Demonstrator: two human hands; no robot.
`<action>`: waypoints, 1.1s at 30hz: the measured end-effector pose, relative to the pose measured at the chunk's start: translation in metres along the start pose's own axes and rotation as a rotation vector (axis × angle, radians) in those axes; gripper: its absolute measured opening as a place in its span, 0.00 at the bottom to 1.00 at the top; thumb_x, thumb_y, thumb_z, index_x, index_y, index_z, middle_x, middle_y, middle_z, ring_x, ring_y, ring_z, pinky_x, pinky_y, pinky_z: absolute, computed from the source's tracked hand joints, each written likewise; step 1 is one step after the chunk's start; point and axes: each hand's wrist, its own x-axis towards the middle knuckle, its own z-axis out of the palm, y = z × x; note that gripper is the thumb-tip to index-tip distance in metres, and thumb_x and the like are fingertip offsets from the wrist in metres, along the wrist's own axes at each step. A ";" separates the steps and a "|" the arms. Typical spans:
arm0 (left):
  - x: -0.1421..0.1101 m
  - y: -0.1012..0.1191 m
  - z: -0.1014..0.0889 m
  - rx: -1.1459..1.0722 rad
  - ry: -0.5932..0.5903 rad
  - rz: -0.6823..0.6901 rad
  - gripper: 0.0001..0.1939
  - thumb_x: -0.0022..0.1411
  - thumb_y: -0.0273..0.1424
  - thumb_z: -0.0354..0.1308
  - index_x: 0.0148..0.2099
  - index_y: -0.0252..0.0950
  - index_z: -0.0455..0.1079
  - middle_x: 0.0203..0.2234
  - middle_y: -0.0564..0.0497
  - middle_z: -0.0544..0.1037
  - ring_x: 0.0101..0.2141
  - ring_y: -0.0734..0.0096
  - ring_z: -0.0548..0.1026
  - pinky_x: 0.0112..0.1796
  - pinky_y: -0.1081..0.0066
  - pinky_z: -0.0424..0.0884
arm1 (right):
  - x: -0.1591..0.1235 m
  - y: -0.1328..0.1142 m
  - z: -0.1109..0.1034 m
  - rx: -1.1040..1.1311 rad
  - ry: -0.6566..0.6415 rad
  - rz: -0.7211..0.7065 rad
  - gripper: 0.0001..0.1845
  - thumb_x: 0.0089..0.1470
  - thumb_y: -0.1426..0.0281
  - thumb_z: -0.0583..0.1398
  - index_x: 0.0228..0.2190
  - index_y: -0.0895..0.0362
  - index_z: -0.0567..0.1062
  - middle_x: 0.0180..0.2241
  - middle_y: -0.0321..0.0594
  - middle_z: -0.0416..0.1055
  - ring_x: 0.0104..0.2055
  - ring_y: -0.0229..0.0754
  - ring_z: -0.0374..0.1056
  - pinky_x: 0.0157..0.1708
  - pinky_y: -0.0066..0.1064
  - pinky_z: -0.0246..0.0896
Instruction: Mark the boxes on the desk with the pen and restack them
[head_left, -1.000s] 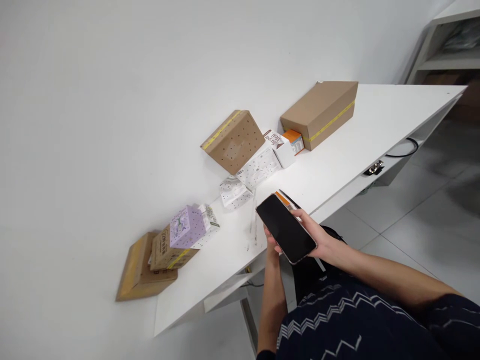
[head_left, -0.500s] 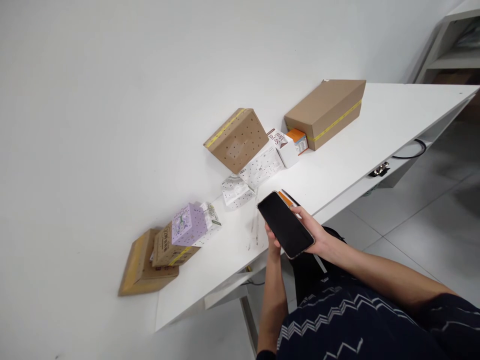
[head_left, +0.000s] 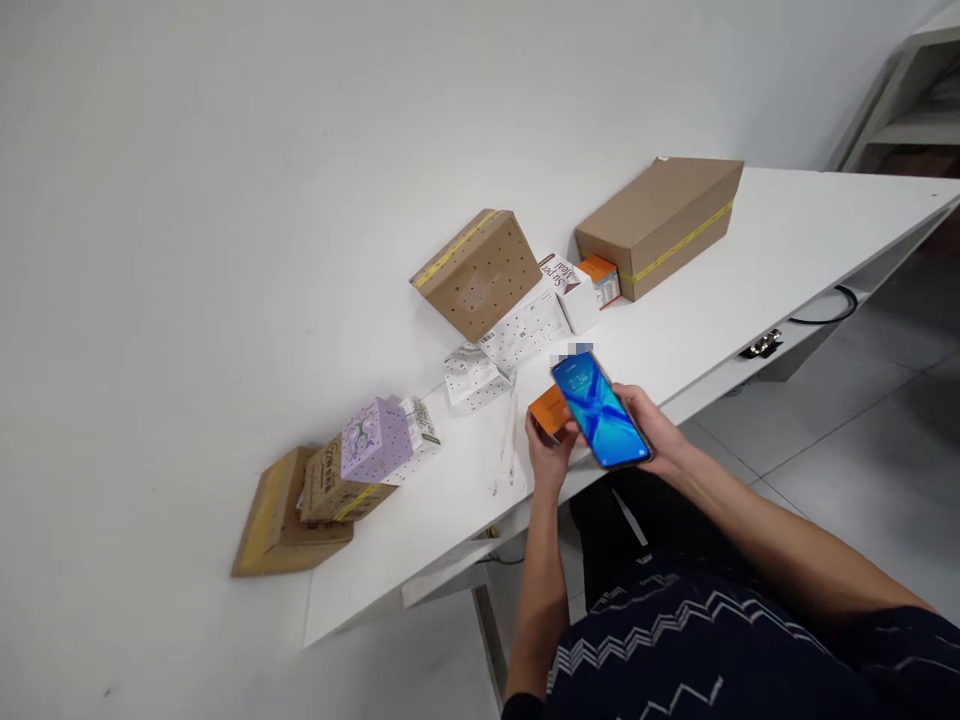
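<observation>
Leftmost on the white table (head_left: 442, 490) sits a stack of boxes: a brown box (head_left: 277, 515) underneath, a printed brown box (head_left: 322, 490) against it, then a purple box (head_left: 379, 440) with a white box (head_left: 421, 430) just beside it. Moving right, a clump of white cartons (head_left: 525, 335) props up a tilted brown box (head_left: 499, 280) near the wall.

In front of these, near the table's front edge, the left hand (head_left: 550, 455) has its fingers wrapped around a small orange box (head_left: 549, 410); whether the box rests on the table or is lifted, I cannot tell. Some fingertips come right up to the phone (head_left: 604, 412), and contact is unclear. The phone is tilted, its screen lit, just right of the orange box and partly covering it. The right hand (head_left: 652, 425) grips it along its right edge.

The step in hand looks like holding both things side by side, one per hand. Any next move calls, I judge, for a firm right grip on the phone and left fingers kept clear of its edge.

Farther right, behind the hands, a second orange box (head_left: 604, 280) touches a large brown box (head_left: 660, 225).
</observation>
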 end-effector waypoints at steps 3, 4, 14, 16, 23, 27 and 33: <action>0.006 -0.011 0.005 -0.108 0.033 0.078 0.48 0.47 0.43 0.68 0.65 0.39 0.48 0.60 0.39 0.62 0.59 0.55 0.64 0.56 0.57 0.63 | 0.019 -0.016 -0.034 -0.647 0.382 -0.334 0.25 0.52 0.58 0.55 0.50 0.54 0.70 0.40 0.44 0.73 0.38 0.46 0.69 0.39 0.39 0.66; 0.005 -0.014 0.006 -0.131 0.036 0.089 0.48 0.48 0.43 0.68 0.65 0.39 0.48 0.60 0.39 0.62 0.59 0.56 0.63 0.57 0.58 0.63 | 0.027 -0.020 -0.046 -0.915 0.494 -0.426 0.27 0.51 0.58 0.57 0.51 0.55 0.70 0.42 0.46 0.71 0.41 0.48 0.68 0.43 0.41 0.64; 0.004 -0.021 0.003 -0.171 0.014 0.130 0.47 0.49 0.41 0.68 0.65 0.40 0.47 0.61 0.38 0.60 0.60 0.54 0.62 0.57 0.55 0.61 | 0.094 -0.021 -0.112 -2.071 0.814 -0.450 0.31 0.54 0.67 0.53 0.58 0.63 0.62 0.46 0.63 0.66 0.44 0.59 0.63 0.40 0.46 0.55; 0.004 -0.018 0.002 -0.156 0.003 0.138 0.47 0.49 0.40 0.67 0.65 0.40 0.47 0.61 0.38 0.58 0.60 0.55 0.61 0.58 0.56 0.60 | 0.097 -0.021 -0.116 -2.067 0.795 -0.444 0.31 0.54 0.65 0.54 0.58 0.63 0.62 0.47 0.63 0.66 0.45 0.59 0.62 0.42 0.47 0.54; -0.009 -0.012 -0.012 -0.119 0.074 0.077 0.44 0.47 0.40 0.68 0.62 0.40 0.52 0.58 0.38 0.64 0.57 0.56 0.66 0.54 0.58 0.65 | 0.083 -0.012 -0.105 -1.854 0.652 -0.653 0.28 0.55 0.59 0.55 0.52 0.62 0.67 0.53 0.65 0.62 0.53 0.64 0.56 0.45 0.51 0.55; -0.006 -0.006 -0.047 -0.032 0.386 0.018 0.45 0.45 0.39 0.69 0.62 0.40 0.51 0.55 0.39 0.66 0.54 0.56 0.68 0.54 0.57 0.65 | 0.065 0.033 -0.068 -1.631 0.180 -0.662 0.23 0.60 0.58 0.49 0.51 0.57 0.70 0.41 0.52 0.72 0.37 0.49 0.67 0.37 0.38 0.60; 0.066 0.023 -0.103 0.258 0.687 -0.035 0.44 0.53 0.37 0.63 0.64 0.41 0.40 0.58 0.38 0.62 0.52 0.63 0.70 0.51 0.64 0.67 | 0.070 0.102 -0.038 -1.758 -0.128 -0.670 0.20 0.63 0.65 0.46 0.35 0.56 0.75 0.29 0.43 0.72 0.27 0.40 0.65 0.29 0.30 0.53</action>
